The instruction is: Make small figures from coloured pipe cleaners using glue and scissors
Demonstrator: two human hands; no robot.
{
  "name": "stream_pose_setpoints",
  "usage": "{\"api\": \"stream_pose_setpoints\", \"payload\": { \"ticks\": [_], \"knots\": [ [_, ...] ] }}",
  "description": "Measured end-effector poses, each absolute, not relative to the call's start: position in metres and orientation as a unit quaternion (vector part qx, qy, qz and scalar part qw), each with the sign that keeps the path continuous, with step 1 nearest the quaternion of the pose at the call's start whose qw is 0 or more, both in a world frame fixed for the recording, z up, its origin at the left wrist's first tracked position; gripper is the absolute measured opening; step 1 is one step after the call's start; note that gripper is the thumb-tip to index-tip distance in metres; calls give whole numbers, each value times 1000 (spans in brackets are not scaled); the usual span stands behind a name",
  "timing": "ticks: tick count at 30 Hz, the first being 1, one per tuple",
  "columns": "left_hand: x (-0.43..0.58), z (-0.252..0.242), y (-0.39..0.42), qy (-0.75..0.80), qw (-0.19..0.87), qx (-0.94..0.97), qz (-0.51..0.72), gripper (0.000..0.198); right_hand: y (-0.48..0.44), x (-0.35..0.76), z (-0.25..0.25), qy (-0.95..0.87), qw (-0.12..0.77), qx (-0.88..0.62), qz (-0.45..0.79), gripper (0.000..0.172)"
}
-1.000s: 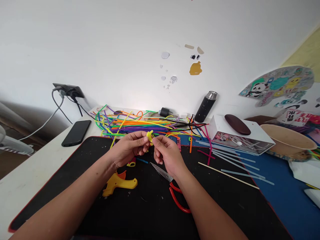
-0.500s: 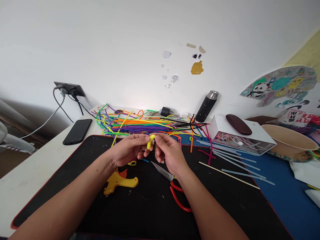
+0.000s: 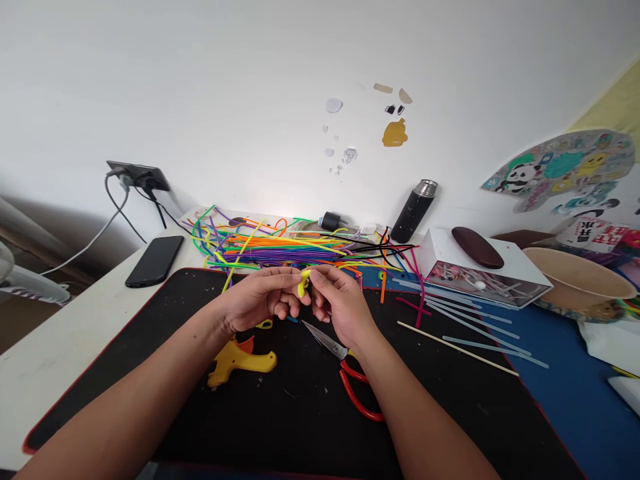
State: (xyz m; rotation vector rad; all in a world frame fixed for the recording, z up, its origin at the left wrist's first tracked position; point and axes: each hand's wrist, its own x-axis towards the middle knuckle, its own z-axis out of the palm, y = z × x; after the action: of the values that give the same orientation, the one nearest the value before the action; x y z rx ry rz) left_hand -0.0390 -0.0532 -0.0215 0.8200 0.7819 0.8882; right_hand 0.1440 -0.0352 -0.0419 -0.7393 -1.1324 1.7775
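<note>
Between my two hands is a small yellow bent pipe cleaner piece (image 3: 303, 285), raised above the black mat (image 3: 280, 427). My left hand (image 3: 263, 295) pinches it from the left with thumb and forefinger. From the other side, the thumb and fingers of my right hand (image 3: 340, 300) close on it; their tips partly cover it. Red-handled scissors (image 3: 327, 341) lie on the mat below my right hand, partly behind the forearm. A yellow glue gun (image 3: 245, 361) rests below my left wrist. A small yellow loop (image 3: 265, 325) shows just under my left hand.
A heap of coloured pipe cleaners (image 3: 285, 250) lies along the wall. Glue sticks (image 3: 480, 320) and a thin wooden stick (image 3: 455, 348) are at the right, near a white box (image 3: 480, 267) and a black thermos (image 3: 414, 212). A phone (image 3: 155, 261) lies at the left.
Both hands stay in nearly the same place. The yellow piece has turned slightly between the fingertips, and its curved end now shows more clearly.
</note>
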Motion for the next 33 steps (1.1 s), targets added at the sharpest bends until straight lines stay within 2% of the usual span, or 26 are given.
{"api": "stream_pose_setpoints", "payload": {
  "ticks": [9, 24, 33],
  "knots": [
    [-39, -22, -53, 380, 732, 370, 428, 17, -34, 144, -41, -456, 442, -308, 709, 49],
    [-39, -18, -54, 362, 727, 338, 476, 27, -33, 143, -42, -475, 454, -334, 676, 43],
    [-41, -19, -51, 413, 665, 392, 483, 27, -33, 142, -47, -522, 444, -360, 633, 38]
  ]
}}
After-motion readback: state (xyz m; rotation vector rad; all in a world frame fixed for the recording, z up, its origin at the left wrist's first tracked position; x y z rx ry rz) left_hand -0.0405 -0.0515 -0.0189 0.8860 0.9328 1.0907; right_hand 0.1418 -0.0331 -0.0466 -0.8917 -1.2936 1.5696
